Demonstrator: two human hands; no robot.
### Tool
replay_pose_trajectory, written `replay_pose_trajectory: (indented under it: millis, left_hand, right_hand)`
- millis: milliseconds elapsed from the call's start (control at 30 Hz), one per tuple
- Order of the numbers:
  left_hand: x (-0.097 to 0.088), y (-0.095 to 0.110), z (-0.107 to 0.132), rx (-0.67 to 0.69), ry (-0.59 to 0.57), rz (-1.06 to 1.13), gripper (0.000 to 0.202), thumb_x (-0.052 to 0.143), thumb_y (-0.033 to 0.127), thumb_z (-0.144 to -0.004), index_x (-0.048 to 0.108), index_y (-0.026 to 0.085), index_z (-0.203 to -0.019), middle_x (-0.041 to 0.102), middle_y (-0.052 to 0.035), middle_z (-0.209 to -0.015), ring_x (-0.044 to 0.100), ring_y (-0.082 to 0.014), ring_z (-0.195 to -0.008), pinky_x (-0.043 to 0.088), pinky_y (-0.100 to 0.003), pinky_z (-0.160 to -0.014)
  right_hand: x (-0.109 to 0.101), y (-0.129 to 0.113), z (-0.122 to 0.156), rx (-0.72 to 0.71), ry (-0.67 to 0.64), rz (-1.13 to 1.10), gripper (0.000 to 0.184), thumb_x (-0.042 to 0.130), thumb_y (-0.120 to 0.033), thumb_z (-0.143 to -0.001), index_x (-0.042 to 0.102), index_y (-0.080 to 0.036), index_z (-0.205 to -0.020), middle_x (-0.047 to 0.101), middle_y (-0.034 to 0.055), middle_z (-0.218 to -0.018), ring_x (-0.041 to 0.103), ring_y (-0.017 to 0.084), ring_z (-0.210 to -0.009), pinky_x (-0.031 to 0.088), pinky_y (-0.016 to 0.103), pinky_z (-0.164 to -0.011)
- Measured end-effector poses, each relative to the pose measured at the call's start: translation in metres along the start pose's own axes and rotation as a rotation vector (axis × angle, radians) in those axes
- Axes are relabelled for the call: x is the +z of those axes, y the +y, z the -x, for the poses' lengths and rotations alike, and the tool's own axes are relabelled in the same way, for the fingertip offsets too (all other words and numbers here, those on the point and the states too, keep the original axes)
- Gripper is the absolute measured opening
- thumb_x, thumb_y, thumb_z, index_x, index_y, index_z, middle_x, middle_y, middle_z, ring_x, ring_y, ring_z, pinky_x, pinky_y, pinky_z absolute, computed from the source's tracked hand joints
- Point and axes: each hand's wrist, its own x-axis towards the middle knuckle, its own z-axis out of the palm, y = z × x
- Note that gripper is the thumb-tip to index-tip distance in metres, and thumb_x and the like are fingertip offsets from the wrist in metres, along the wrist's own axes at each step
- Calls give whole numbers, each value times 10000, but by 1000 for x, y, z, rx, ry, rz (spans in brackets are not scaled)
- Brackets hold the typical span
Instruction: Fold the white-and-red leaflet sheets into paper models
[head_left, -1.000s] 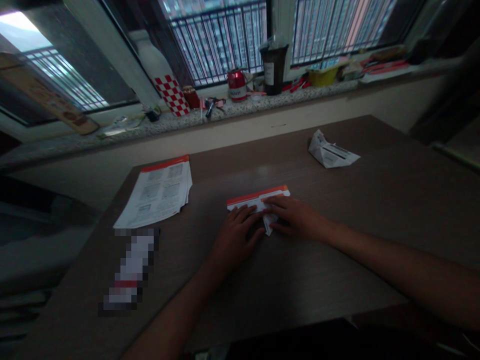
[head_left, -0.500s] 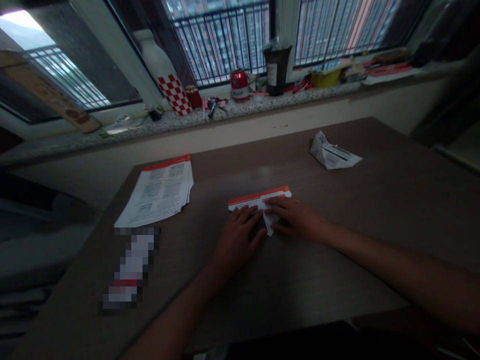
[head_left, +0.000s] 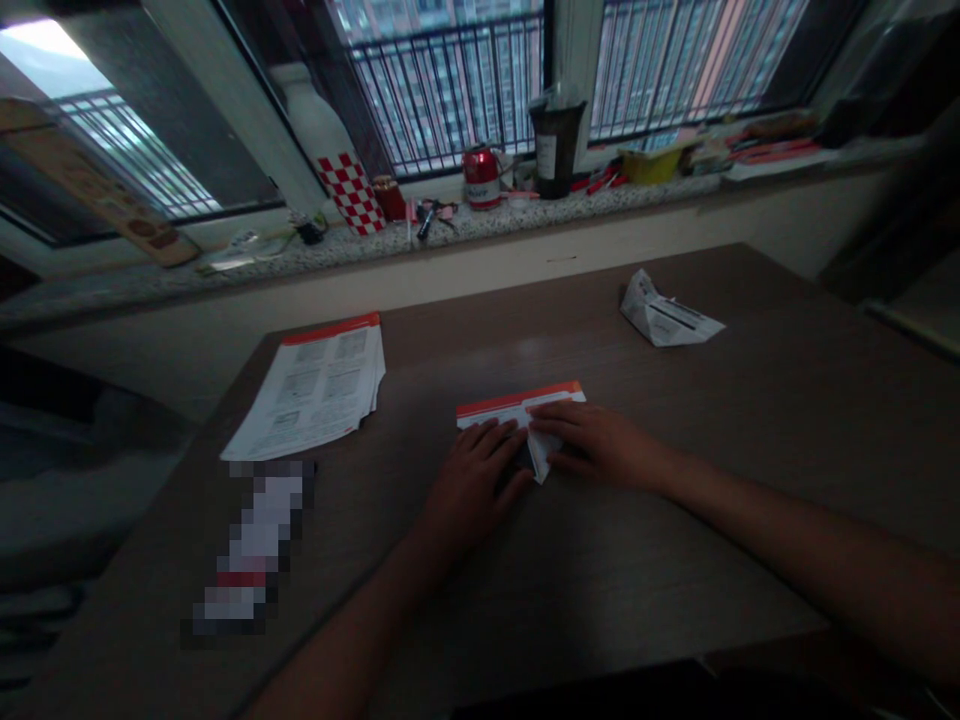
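Observation:
A folded sheet of paper [head_left: 541, 452] lies on the table, with an orange-red band along its far edge and a point toward me. My left hand [head_left: 480, 475] rests flat on its left part, fingers stretched out and thumb apart. From the right, my right hand [head_left: 589, 440] lies over the paper's right part with its fingers extended. Both hands press on the paper from above and hide much of it.
A stack of printed sheets [head_left: 315, 385] lies at the table's far left, with a pixelated object [head_left: 259, 545] nearer me. A folded paper shape [head_left: 664, 315] stands at the back right. The windowsill [head_left: 450, 228] holds a red can [head_left: 481, 180], a dark cup [head_left: 555, 150] and a checkered bottle [head_left: 349, 190].
The view has tilted slightly, so everything sits a little lower. Both hands stay on the folded paper in almost the same pose.

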Motion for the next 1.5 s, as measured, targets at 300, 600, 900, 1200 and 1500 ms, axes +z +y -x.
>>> replay_pose_trajectory:
  millis: [300,600,900,1200,1500]
  left_hand:
    - [-1,-3,0,19,-23,8,507,599,402,-1046,524,269,-1530,536,-67,-1584,462,-309,-1464,377,-539,-1221]
    - [-1,-2,0,15,-15,1,504,600,409,-1045,535,265,-1523,542,-68,-1578,457,-313,-1466,372,-547,-1223]
    - [-1,-2,0,10,-36,5,516,604,396,-1042,522,270,-1536,519,-67,-1601,436,-314,-1494,355,-551,-1241]
    - [-1,-4,0,17,-88,-6,545,563,449,-1060,478,276,-1570,482,-65,-1633,430,-331,-1505,367,-579,-1231]
    - [3,-7,2,36,-78,40,576,537,482,-1067,443,277,-1596,451,-61,-1655,398,-331,-1529,341,-578,-1245]
  right_hand:
    - [1,-1,1,13,-14,35,490,607,-336,-1027,574,-215,-1500,549,151,-1566,521,323,-1436,455,543,-1167]
    - [2,-2,1,5,7,39,485,614,-323,-1024,579,-214,-1495,547,161,-1566,530,329,-1431,474,559,-1149]
    - [2,-1,1,4,-21,45,499,618,-325,-1024,566,-194,-1503,546,169,-1566,526,336,-1433,472,550,-1154]
    - [1,-1,1,5,1,47,490,631,-363,-1023,580,-231,-1492,581,132,-1543,544,315,-1424,467,532,-1172]
    - [-3,-7,1,19,-2,56,500,631,-351,-1024,569,-236,-1506,560,132,-1566,529,310,-1445,470,533,-1177]
